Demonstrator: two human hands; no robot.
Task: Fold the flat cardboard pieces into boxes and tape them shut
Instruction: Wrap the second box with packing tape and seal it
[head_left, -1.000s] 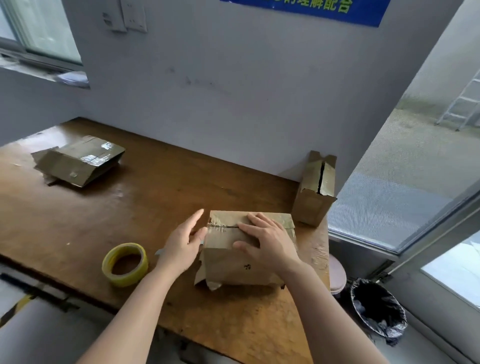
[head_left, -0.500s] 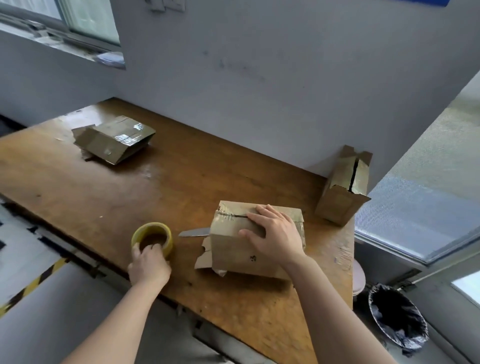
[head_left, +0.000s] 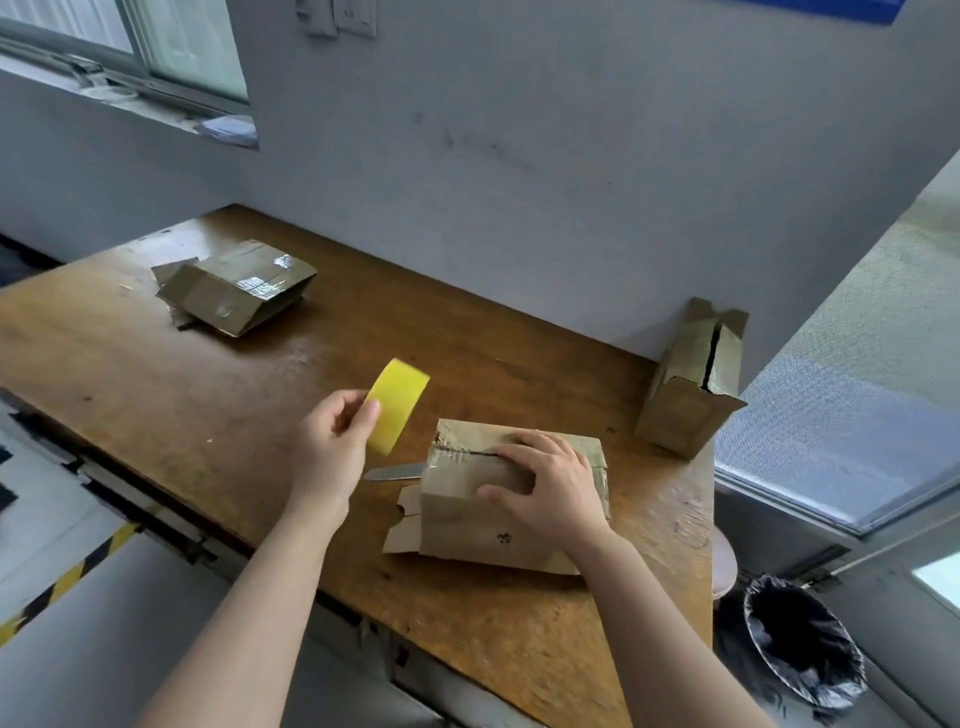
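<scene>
1. Lifted off the table (head_left: 208, 415) since half a second ago, the tape roll (head_left: 397, 405) is now in the air, up and to the left of the box (head_left: 467, 514). Before, it lay flat on the wood near the front edge.
2. The left hand (head_left: 332, 452) pinches the yellow roll by its rim, thumb on the near side and fingers curled behind. The roll stands on edge, tilted.
3. The right hand (head_left: 545, 486) has stayed on the box. Its fingers lie bent over the top seam and the thumb presses the front face, so it clasps the top front edge.
4. This box sits near the front right of the table. Its top flaps meet with crinkled tape at the left end of the seam, and loose flaps stick out at its lower left.
5. A knife blade (head_left: 395, 472) lies on the wood, poking out from behind the box's left side.
6. A taped box (head_left: 236, 286) lies well apart at the far left. An upright box (head_left: 691, 384) stands against the wall at the right, a dark gap between its flaps.
7. A bin (head_left: 802, 639) lined with a black bag stands on the floor, right of the table.
</scene>
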